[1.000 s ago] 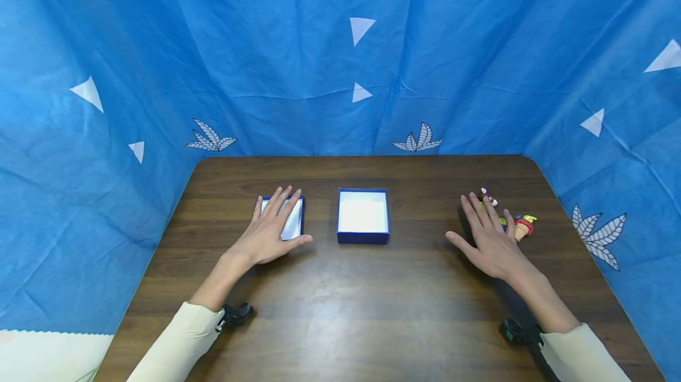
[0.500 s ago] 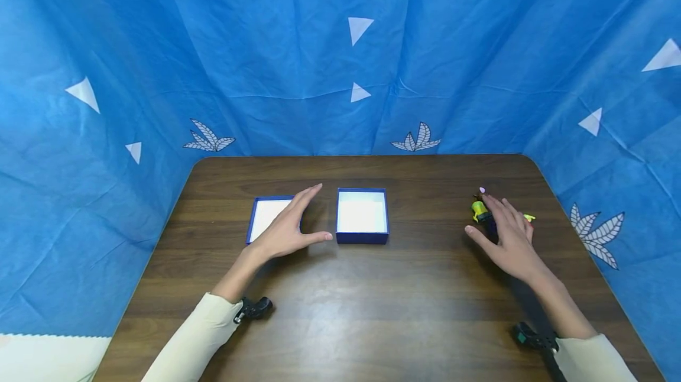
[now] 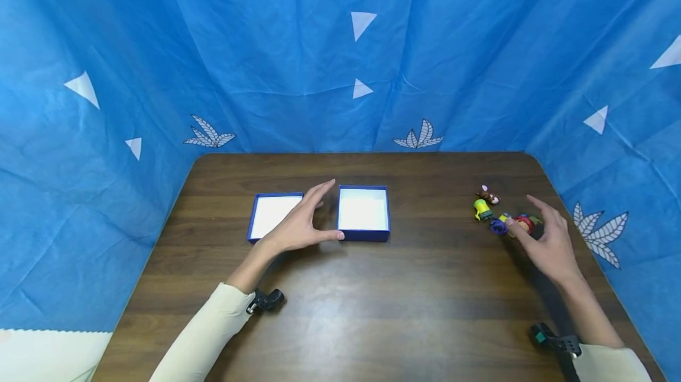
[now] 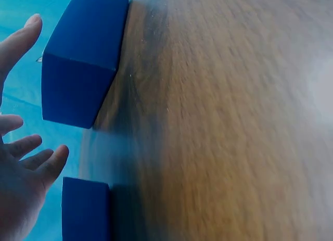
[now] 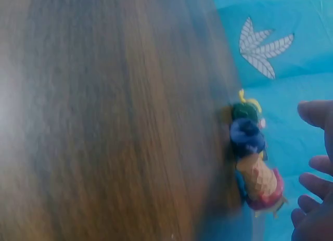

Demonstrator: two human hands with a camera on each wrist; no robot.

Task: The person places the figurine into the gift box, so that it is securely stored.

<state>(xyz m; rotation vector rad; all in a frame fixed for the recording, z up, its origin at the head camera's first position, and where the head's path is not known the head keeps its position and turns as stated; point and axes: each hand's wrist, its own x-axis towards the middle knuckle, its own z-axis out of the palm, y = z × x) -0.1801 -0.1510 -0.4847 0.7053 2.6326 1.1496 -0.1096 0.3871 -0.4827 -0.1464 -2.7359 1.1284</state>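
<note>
My left hand (image 3: 298, 225) hovers with thumb and fingers spread between two blue-and-white boxes, holding nothing. Its fingertips and thumb come right up to the left side of the deeper open box (image 3: 363, 236), whose white inside is bare. Behind the hand lies the shallow tray or lid (image 3: 268, 216), partly covered by it. At the right, my right hand (image 3: 553, 249) is held over a small cluster of toys, thumb and fingers apart. A toy with an ice-cream-cone body (image 5: 258, 179) and red part is nearest it. Also there are a blue piece (image 3: 498, 226), a yellow-green figure (image 3: 482, 209) and a brown-and-white figure (image 3: 487, 195).
The brown wooden table (image 3: 340, 287) ends at the back against a blue cloth (image 3: 298, 45) with white leaf and triangle prints. The cloth also rises along both sides. Black camera mounts (image 3: 268, 300) sit at both wrists.
My left hand has moved right from over the shallow tray to the deeper box's side. My right hand has shifted right across the toys, uncovering the yellow-green and brown ones.
</note>
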